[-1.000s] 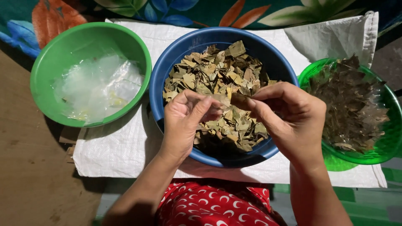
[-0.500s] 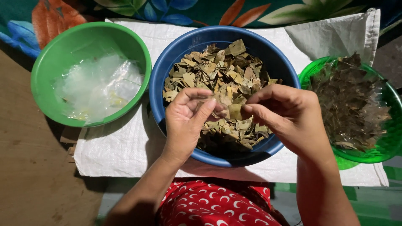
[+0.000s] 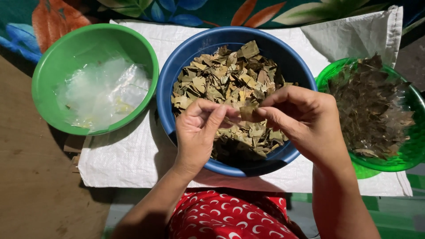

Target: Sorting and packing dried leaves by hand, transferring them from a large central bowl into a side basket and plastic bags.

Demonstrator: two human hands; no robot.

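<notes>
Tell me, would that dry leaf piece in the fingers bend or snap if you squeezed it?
The leaf piece, pinched between left hand and right hand, looks dry and brown, so it would probably crack. It seems thin, likely very light. The leaves in the blue bowl lie in broken bits, suggesting brittleness.

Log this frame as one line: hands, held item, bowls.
left hand + right hand: pinch dried olive-brown leaf piece | over round blue plastic bowl | green bowl left
</notes>
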